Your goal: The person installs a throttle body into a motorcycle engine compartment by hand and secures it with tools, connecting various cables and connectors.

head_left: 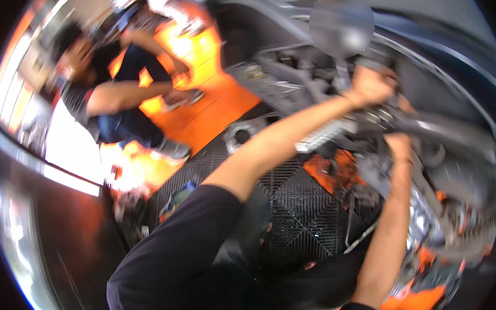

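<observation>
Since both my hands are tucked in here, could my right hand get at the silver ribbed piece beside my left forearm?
Probably yes: the silver ribbed piece lies left of your right hand, its face mostly uncovered, though your left forearm appears close beside it; depth is hard to judge.

The left of two head-worn fisheye cameras looks down and forward over the wearer's arms [283, 140]; the left hand [372, 86] and right hand [398, 145] are near; a co-worker [112, 98] and orange floor [217, 88] show farther off, toward the upper left.
</observation>
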{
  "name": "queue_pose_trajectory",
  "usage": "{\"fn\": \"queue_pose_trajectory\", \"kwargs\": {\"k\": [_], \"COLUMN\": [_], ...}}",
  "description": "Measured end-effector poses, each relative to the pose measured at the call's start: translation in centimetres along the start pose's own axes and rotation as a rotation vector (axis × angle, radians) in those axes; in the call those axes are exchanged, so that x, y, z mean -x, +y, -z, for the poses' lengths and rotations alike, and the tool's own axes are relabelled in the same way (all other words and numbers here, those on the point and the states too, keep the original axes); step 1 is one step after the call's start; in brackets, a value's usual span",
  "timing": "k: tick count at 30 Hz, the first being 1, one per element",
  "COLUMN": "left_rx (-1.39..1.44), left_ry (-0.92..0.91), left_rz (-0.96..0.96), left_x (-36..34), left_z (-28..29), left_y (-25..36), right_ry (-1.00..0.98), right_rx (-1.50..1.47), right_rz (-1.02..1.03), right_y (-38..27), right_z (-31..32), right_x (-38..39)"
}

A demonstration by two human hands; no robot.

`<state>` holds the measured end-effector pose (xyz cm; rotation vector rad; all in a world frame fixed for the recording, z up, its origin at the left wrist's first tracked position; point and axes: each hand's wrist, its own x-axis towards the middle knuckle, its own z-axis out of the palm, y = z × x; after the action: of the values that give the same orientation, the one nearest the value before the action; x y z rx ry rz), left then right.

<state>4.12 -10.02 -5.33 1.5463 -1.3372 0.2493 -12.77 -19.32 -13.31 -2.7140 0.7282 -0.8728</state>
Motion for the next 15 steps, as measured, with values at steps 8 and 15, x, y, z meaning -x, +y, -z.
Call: {"fn": "queue_pose_trajectory", "kwargs": {"k": [8,15], "left_rx": [0.256,0.149], "left_ry": [0.423,0.445], "left_rz": [-0.046,0.049], "left_x": [-0.7,-3.9], "left_z": [-8.7,-12.5], "left_y": [-0.1,-1.4], "right_ry": [0.068,-0.2], "right_rx": [-0.06,-0.056], "right_rz": [0.262,0.011], "right_y": [10.7,20.2], "right_z": [1.0,3.7], "right_x": [-0.5,-3.0]}}
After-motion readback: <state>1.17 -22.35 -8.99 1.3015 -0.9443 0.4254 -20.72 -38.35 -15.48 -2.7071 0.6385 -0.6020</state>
